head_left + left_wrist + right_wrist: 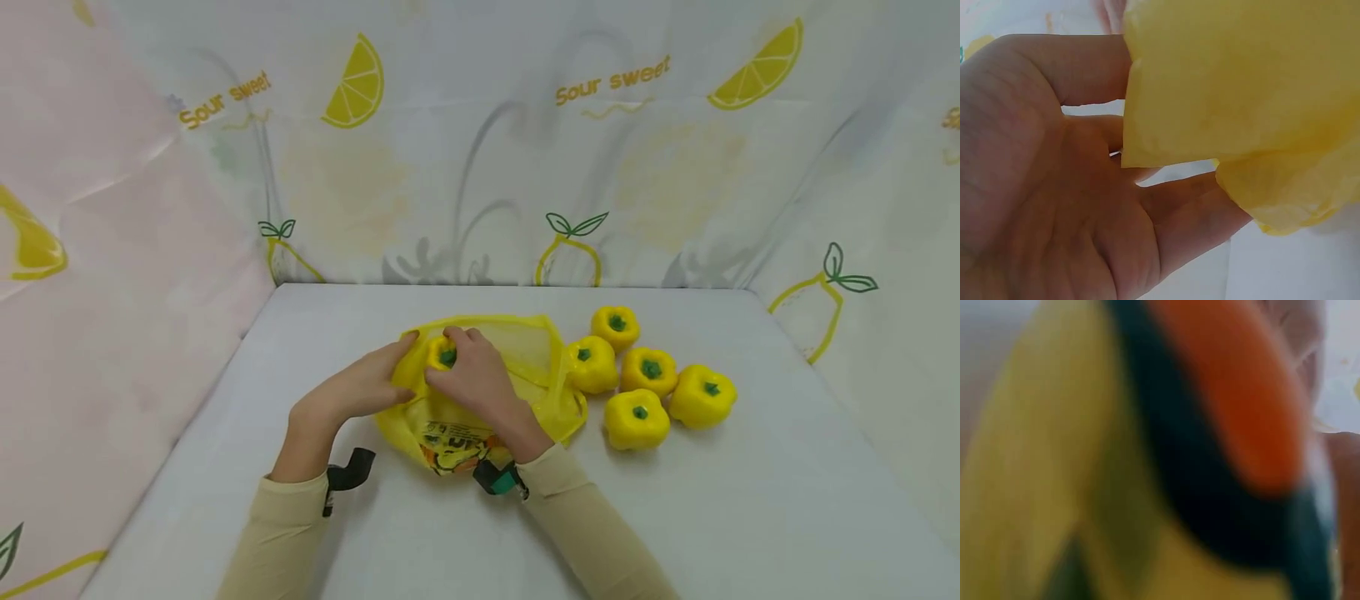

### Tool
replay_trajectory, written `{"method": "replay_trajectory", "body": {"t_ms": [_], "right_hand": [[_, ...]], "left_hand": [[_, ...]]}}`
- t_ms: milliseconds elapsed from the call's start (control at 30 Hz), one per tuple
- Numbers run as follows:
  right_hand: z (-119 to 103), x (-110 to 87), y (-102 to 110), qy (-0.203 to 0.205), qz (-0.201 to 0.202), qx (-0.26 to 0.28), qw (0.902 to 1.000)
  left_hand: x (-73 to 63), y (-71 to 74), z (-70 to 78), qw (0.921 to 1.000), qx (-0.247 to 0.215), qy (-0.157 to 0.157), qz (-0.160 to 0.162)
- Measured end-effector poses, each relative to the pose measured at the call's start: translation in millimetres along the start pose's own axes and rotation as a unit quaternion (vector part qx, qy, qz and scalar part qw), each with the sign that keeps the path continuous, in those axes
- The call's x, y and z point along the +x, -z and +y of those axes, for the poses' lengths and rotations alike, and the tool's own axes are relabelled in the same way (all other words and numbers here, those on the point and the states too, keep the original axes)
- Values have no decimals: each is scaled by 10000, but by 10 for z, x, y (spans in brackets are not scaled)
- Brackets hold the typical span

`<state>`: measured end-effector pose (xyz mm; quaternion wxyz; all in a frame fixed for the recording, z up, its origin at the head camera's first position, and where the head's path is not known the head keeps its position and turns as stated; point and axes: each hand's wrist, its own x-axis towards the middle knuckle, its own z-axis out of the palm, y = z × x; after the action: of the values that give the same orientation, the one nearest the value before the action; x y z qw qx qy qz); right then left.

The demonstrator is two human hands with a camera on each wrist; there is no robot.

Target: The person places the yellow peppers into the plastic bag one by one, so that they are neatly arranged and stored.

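A yellow bell pepper (442, 353) with a green stem is held by my right hand (480, 375) over the mouth of a thin yellow plastic bag (532, 337). At the bag's left rim is my left hand (363, 379), its thumb and fingers spread apart. In the left wrist view the bag film (1241, 94) covers the fingertips of the left hand (1054, 169), and the palm shows. Blurred yellow film with a dark and orange print (1229, 394) fills most of the right wrist view, so the right fingertips are hidden there.
Several yellow bell peppers (648, 372) lie together right of the bag, one touching or nearly touching its side. They rest on a white table (720, 508). A printed lemon-pattern cloth (480, 167) hangs behind and at both sides.
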<state>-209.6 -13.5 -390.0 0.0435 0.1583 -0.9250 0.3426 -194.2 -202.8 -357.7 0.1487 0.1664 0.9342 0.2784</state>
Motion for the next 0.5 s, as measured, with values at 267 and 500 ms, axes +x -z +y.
{"method": "replay_trajectory", "body": {"t_ms": [267, 500], "right_hand": [[132, 62, -195, 228, -3, -191, 9996], [184, 69, -209, 29, -475, -102, 9988]], "left_hand": [[13, 9, 12, 10000, 34, -8, 16], [-7, 25, 32, 9999, 70, 104, -5]]}}
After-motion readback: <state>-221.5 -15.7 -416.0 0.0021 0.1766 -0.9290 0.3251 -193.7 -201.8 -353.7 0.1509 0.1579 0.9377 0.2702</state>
